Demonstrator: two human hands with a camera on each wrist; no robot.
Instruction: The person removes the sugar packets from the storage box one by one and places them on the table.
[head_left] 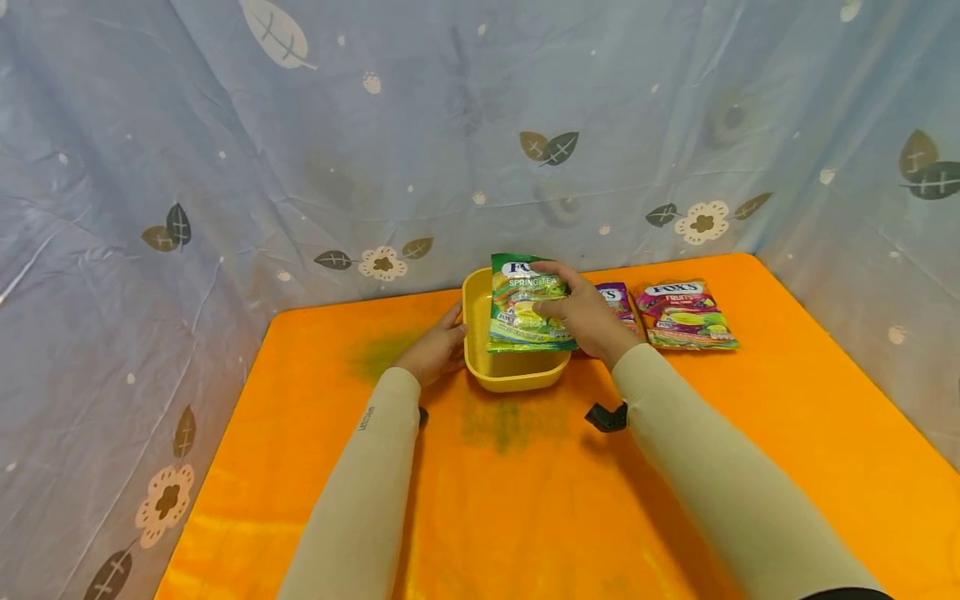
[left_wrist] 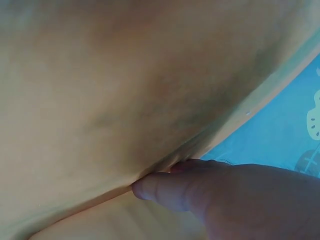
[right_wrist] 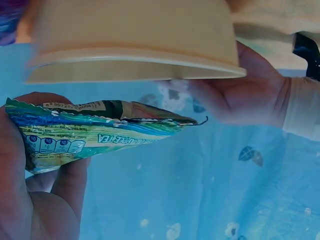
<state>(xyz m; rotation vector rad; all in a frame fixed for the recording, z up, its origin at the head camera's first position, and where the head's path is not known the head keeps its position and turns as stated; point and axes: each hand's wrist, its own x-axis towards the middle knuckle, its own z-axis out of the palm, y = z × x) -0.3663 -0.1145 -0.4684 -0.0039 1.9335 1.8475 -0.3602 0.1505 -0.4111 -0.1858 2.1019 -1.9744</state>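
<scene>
A yellow plastic container (head_left: 521,383) stands open-topped on the table. At its left side is my left hand (head_left: 435,350), the fingers touching the outer wall near the rim; in the left wrist view its thumb (left_wrist: 162,189) lies against the container's edge. My right hand (head_left: 588,312) grips a green Fox's Spring Tea candy bag (head_left: 517,296) by its right side, thumb on the front. The bag hangs over the container's opening in the head view. The right wrist view shows the bag (right_wrist: 100,137) edge-on between thumb and fingers, apart from the rim.
Right of the container, a purple Fox's candy bag (head_left: 615,296) is partly hidden behind my right hand. Beside it lies a Fox's Fruits bag (head_left: 686,312). An orange cloth covers the table (head_left: 495,500). Patterned curtains (head_left: 465,108) close off the back and both sides.
</scene>
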